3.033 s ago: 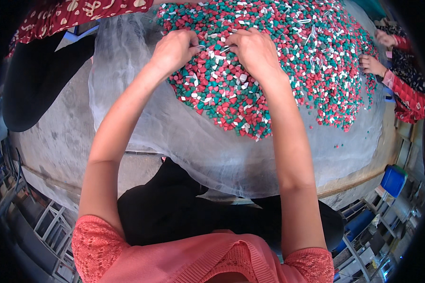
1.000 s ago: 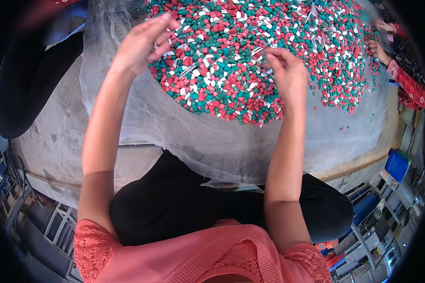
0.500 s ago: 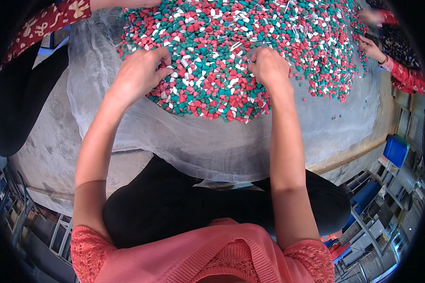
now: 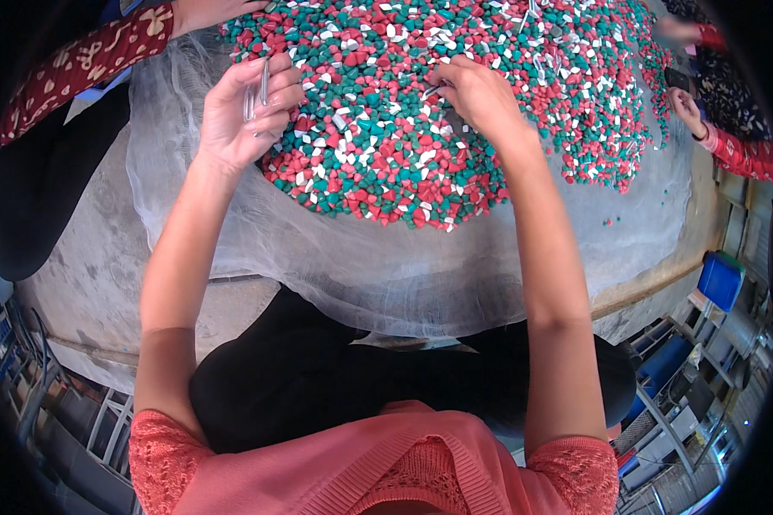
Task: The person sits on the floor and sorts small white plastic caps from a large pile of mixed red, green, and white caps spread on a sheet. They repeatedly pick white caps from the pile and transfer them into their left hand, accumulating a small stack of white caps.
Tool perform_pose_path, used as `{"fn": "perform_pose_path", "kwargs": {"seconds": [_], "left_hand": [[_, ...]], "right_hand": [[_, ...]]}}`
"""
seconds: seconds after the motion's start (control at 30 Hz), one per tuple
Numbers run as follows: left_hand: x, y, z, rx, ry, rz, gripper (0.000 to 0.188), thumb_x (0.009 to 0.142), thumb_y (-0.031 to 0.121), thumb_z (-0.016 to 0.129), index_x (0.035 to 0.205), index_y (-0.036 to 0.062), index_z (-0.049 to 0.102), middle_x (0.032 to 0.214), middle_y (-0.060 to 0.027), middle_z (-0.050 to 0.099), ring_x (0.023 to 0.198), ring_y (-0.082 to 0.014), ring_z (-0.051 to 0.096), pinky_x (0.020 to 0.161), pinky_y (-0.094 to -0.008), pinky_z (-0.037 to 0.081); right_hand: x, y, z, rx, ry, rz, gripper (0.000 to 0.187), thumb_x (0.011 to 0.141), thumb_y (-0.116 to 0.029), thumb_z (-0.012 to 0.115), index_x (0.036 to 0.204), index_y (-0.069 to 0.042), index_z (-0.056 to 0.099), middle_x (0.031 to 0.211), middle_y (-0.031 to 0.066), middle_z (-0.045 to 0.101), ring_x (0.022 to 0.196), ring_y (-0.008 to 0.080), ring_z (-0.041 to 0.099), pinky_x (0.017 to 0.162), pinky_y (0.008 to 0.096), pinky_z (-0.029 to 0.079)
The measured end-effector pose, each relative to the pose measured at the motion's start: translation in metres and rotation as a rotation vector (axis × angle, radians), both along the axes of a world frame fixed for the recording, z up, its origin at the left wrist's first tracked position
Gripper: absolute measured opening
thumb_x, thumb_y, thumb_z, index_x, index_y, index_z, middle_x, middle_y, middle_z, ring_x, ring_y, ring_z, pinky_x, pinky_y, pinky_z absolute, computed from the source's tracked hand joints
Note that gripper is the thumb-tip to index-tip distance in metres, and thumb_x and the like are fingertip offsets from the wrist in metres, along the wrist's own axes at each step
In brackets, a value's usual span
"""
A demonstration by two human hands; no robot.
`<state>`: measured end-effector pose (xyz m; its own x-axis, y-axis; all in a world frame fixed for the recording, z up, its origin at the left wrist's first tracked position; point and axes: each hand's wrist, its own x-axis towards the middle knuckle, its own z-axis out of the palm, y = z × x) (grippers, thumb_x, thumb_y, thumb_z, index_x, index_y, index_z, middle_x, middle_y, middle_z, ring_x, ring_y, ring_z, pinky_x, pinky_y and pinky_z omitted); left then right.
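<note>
A wide pile of small red, green and white chips [image 4: 378,154] lies before me, with slim shiny metal pieces [image 4: 551,70] scattered among them. At the pile's left edge my left hand [image 4: 232,129] is turned palm up, its fingers curled over a few slim metal pieces [image 4: 264,83]. My right hand [image 4: 485,103] is bent down over the middle of the pile, thumb and fingers pinched on a small shiny metal piece [image 4: 432,91]. Its exact shape is mostly hidden by the fingers.
Thin translucent sheeting [image 4: 335,283] lies under the pile on a grey concrete-like surface [image 4: 94,249]. A co-worker's hand [image 4: 215,10] reaches in at upper left; another person's hand [image 4: 687,112] is at the right edge. A blue bin [image 4: 720,281] stands at right.
My left hand has turned palm up and lifted back from the chips, showing the metal pieces. My right hand has moved slightly left and farther forward. The co-worker's left-side sleeve has come farther in.
</note>
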<state>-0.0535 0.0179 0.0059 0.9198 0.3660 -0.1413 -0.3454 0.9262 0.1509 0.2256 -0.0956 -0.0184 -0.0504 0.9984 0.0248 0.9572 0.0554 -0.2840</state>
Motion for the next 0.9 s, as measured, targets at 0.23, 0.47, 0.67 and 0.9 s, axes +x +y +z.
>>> {"fn": "perform_pose_path", "kwargs": {"seconds": [0.23, 0.47, 0.67, 0.9], "left_hand": [[0.025, -0.013, 0.008, -0.099, 0.090, 0.062, 0.013, 0.084, 0.010, 0.047, 0.090, 0.0023, 0.039, 0.083, -0.0065, 0.040, 0.070, -0.0153, 0.044, 0.049, -0.0241, 0.044], [0.044, -0.026, 0.005, 0.124, 0.455, 0.080, 0.039, 0.089, 0.024, 0.049, 0.118, -0.0023, 0.044, 0.108, -0.0182, 0.053, 0.104, -0.0290, 0.054, 0.075, -0.0356, 0.054], [0.054, -0.039, 0.004, 0.050, 0.465, 0.124, 0.042, 0.093, 0.030, 0.039, 0.115, -0.0049, 0.045, 0.104, -0.0185, 0.056, 0.103, -0.0323, 0.054, 0.086, -0.0425, 0.049], [0.033, -0.026, -0.011, 0.033, 0.528, 0.164, 0.034, 0.094, 0.027, 0.039, 0.110, -0.0005, 0.048, 0.092, -0.0100, 0.057, 0.079, -0.0186, 0.057, 0.067, -0.0284, 0.052]], "right_hand": [[-0.024, -0.001, 0.001, -0.091, -0.344, 0.094, 0.016, 0.070, -0.003, 0.056, 0.085, -0.005, 0.062, 0.090, 0.0106, 0.059, 0.070, 0.0285, 0.063, 0.064, 0.0378, 0.053], [-0.011, 0.003, 0.021, -0.152, -0.051, -0.062, 0.008, 0.072, -0.007, 0.059, 0.079, -0.003, 0.061, 0.087, 0.0131, 0.063, 0.073, 0.0314, 0.062, 0.065, 0.0396, 0.050], [-0.051, 0.019, 0.084, -0.088, 0.758, -0.102, 0.018, 0.073, -0.016, 0.068, 0.085, -0.004, 0.064, 0.074, 0.0093, 0.063, 0.067, 0.0180, 0.061, 0.060, 0.0319, 0.047], [-0.063, 0.003, 0.023, -0.301, 0.190, -0.382, 0.023, 0.070, -0.023, 0.068, 0.086, -0.007, 0.067, 0.078, 0.0094, 0.064, 0.074, 0.0224, 0.062, 0.067, 0.0354, 0.048]]}}
